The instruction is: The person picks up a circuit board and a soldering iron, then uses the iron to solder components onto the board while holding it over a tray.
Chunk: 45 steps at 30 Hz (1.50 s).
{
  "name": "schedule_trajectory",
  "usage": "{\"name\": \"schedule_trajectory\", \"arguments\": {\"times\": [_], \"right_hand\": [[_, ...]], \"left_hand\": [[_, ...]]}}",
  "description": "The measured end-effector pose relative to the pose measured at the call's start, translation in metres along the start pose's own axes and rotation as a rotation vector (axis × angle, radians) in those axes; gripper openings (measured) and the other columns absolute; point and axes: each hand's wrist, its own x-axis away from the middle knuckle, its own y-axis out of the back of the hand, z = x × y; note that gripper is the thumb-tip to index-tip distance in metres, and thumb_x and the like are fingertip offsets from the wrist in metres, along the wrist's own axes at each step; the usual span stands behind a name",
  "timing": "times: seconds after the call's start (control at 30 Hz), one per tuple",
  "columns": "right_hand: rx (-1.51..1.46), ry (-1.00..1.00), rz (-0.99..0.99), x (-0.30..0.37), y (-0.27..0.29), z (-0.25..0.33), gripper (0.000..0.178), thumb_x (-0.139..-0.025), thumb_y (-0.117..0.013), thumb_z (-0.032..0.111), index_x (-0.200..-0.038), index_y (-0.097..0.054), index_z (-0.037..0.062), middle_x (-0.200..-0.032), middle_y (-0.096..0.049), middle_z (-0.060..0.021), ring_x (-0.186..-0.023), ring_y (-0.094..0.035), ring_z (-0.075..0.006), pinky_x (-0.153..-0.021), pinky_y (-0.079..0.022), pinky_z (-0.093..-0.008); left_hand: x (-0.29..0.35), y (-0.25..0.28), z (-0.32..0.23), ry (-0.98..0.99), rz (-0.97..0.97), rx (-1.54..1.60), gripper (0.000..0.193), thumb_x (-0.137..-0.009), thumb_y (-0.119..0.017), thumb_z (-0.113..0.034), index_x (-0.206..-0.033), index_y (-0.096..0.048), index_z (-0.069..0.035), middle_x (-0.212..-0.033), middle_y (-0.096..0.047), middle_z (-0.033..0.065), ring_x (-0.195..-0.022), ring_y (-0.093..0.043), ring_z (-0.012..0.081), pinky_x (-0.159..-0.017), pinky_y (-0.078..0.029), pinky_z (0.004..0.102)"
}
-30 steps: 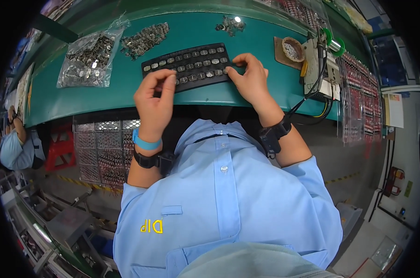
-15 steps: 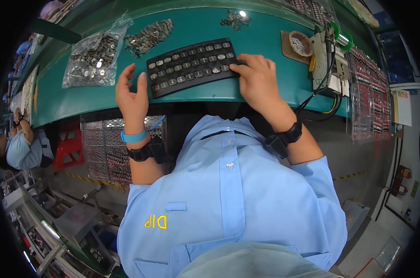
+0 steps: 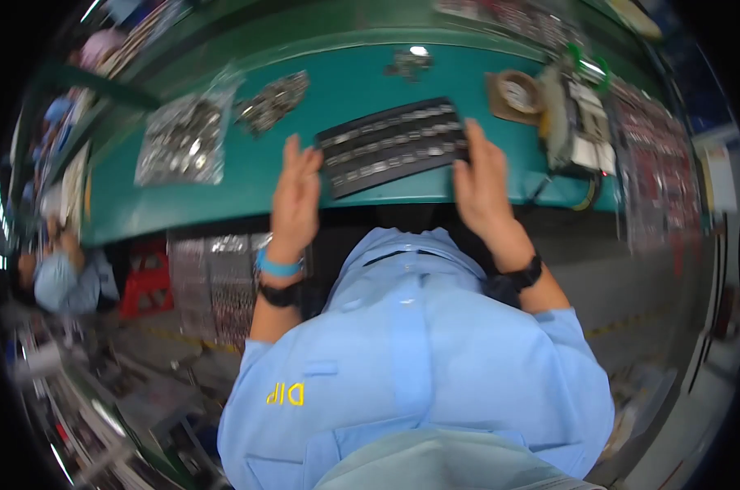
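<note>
A black rectangular tray with several rows of small metal pieces sits tilted slightly, its right end farther from me. My left hand is at its left end, fingers pointing away from me and fingertips at the upper left corner. At the right end, my right hand has its thumb and fingers along the edge. The tray is held between both hands. Motion blur hides the exact finger contact and whether the tray is off the green table.
A clear plastic bag of metal pieces lies at left, beside a loose pile. A smaller pile lies at the back. At right are a round container and a soldering station with cables. A co-worker is at far left.
The tray has shifted right across the table. My left hand has come right to its left end, and my right hand has moved onto the right edge. The view has shifted and blurred.
</note>
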Motion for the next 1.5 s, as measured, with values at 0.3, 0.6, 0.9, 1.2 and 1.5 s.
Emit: {"name": "schedule_trajectory", "arguments": {"times": [0.3, 0.6, 0.9, 1.2, 1.5], "right_hand": [[0.09, 0.023, -0.014, 0.021, 0.004, -0.016, 0.056, -0.099, -0.054, 0.02, -0.148, -0.034, 0.0026, -0.141, -0.047, -0.0224, -0.128, -0.047, -0.0372, -0.106, -0.035, -0.0427], [0.249, 0.224, -0.032, 0.009, -0.001, -0.017, 0.049, -0.101, -0.051, 0.03, -0.142, -0.045, 0.0047, -0.141, -0.048, -0.0219, -0.126, -0.048, -0.0388, -0.103, -0.036, -0.0473], [0.42, 0.264, -0.012, 0.007, -0.009, -0.011, 0.042, -0.099, -0.054, 0.032, -0.133, -0.055, 0.0055, -0.14, -0.05, -0.0206, -0.122, -0.052, -0.0381, -0.099, -0.038, -0.0465], [0.456, 0.238, 0.024, 0.014, -0.006, -0.007, 0.042, -0.099, -0.055, 0.031, -0.132, -0.055, 0.0048, -0.139, -0.05, -0.0223, -0.124, -0.05, -0.0378, -0.098, -0.038, -0.0454], [0.01, 0.169, 0.015, 0.002, 0.017, 0.003, 0.036, -0.101, -0.05, 0.017, -0.131, -0.054, -0.0008, -0.139, -0.05, -0.0224, -0.132, -0.044, -0.035, -0.11, -0.031, -0.0433]], "left_hand": [[0.006, -0.027, -0.013, -0.156, -0.369, -0.186, 0.053, -0.083, -0.063, -0.009, -0.132, -0.046, 0.002, -0.101, -0.064, 0.0183, -0.096, -0.059, 0.0397, -0.088, -0.047, 0.0458], [0.148, 0.108, 0.098, 0.376, -1.006, -0.073, 0.022, -0.097, -0.058, -0.013, -0.115, -0.061, -0.001, -0.1, -0.065, 0.0053, -0.091, -0.058, 0.009, -0.079, -0.047, 0.0231], [0.334, 0.169, 0.2, 0.94, -0.426, -1.169, 0.039, -0.094, -0.053, -0.018, -0.133, -0.055, -0.012, -0.14, -0.05, 0.0155, -0.133, -0.039, 0.0371, -0.108, -0.028, 0.0596], [0.286, 0.18, 0.166, 1.185, -0.384, -1.258, 0.04, -0.095, -0.051, -0.024, -0.133, -0.055, -0.014, -0.143, -0.047, 0.0134, -0.136, -0.034, 0.0375, -0.106, -0.019, 0.0695], [0.148, 0.205, -0.042, 0.312, -0.907, -0.084, 0.029, -0.1, -0.054, -0.014, -0.124, -0.06, 0.0, -0.119, -0.065, 0.0121, -0.11, -0.061, 0.0185, -0.097, -0.047, 0.0315]]}}
